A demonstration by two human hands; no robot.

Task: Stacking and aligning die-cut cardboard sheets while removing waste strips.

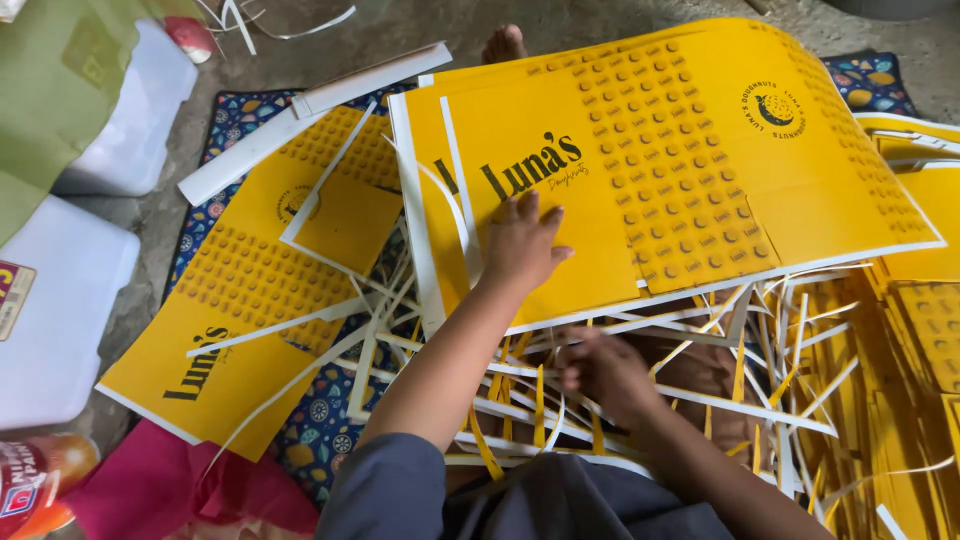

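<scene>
My left hand (520, 245) lies flat, fingers spread, on a large yellow printed card sheet (690, 150) with black lettering, a dotted pattern and a round emblem. The sheet tops a small stack in front of me. My right hand (605, 372) is lower, fingers curled among a tangle of thin yellow and white paper strips (740, 400); what it grips, if anything, is blurred. A bare foot (503, 44) shows beyond the sheet's far edge.
More yellow sheets (250, 300) lie at the left on a patterned mat (320, 420). Long white card strips (310, 110) rest at the back left. White containers (60, 310) stand at far left, pink cloth (170, 490) near left. More yellow offcuts (910, 380) pile at right.
</scene>
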